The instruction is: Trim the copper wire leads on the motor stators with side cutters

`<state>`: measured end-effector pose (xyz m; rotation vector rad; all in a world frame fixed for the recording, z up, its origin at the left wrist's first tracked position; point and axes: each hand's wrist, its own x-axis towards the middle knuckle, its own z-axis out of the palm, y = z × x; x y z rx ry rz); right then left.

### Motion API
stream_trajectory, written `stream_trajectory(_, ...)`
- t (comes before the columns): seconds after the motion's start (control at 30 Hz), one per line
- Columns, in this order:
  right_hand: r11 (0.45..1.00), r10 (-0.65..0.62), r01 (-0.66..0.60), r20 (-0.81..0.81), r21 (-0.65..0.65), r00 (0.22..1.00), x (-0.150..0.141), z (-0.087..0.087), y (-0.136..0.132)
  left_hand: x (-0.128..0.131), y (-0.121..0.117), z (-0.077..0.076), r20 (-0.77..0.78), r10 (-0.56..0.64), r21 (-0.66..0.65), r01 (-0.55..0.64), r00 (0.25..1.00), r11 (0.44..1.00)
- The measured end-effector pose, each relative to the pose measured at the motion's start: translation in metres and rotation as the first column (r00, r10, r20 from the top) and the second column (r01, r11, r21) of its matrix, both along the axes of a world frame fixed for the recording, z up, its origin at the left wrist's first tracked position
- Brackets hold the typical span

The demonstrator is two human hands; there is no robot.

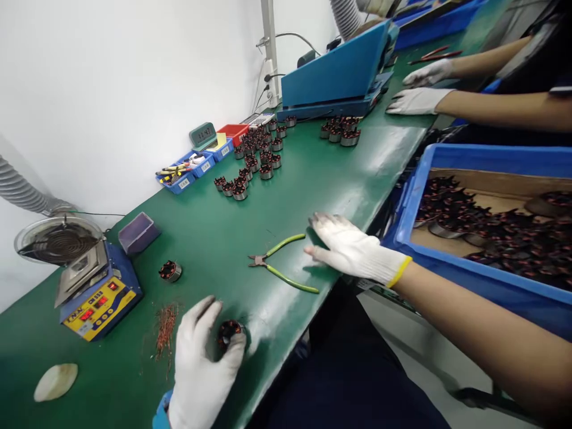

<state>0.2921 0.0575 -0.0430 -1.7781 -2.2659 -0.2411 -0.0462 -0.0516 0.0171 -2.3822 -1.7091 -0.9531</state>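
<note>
My left hand (203, 363), in a white glove with a blue cuff, is at a small motor stator (229, 335) with copper windings on the green bench. The thumb touches the stator's near right side; the other fingers curve apart from it on the left. My right hand (351, 247), in a white glove with a yellow hem, lies flat near the bench edge, fingers stretched and empty. Just left of it rest green-handled cutting pliers (286, 264), jaws pointing left. A second stator (170, 271) stands farther back. Beside my left hand lies a heap of copper wire scraps (166, 328).
A blue-and-yellow device (100, 304) and a purple bin (139, 233) stand left. Several stators (266, 171) are grouped at the back, near small trays (179, 183) and a blue machine (333, 74). A blue crate (473, 256) of stators is right. A co-worker's gloved hands (417, 100) rest beyond.
</note>
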Motion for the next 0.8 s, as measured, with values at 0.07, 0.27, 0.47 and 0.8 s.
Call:
stream_trajectory(0.07, 0.996, -0.083, 0.086, -0.101, 0.024, 0.991, 0.012, 0.000, 0.003, 0.026, 0.007, 0.017, -0.173, -0.179, -0.026, 0.177, 0.968, 0.984)
stream_trajectory(0.27, 0.995, -0.089, 0.087, 0.060, 0.039, 0.994, 0.044, -0.004, 0.008, 0.127, 0.059, 0.027, -0.613, -0.486, -0.442, 0.240, 0.622, 0.864)
stream_trajectory(0.47, 0.995, -0.083, 0.078, 0.080, 0.067, 0.993, 0.027, -0.002, 0.026, 0.129, 0.098, 0.021, -0.616, -0.437, -0.392, 0.225, 0.655, 0.892)
stream_trajectory(0.8, 0.960, 0.281, -0.276, -0.164, 0.056, 0.945, -0.083, 0.015, 0.061, 0.023, 0.105, 0.088, 0.277, -0.032, 0.099, 0.005, 0.960, 0.995)
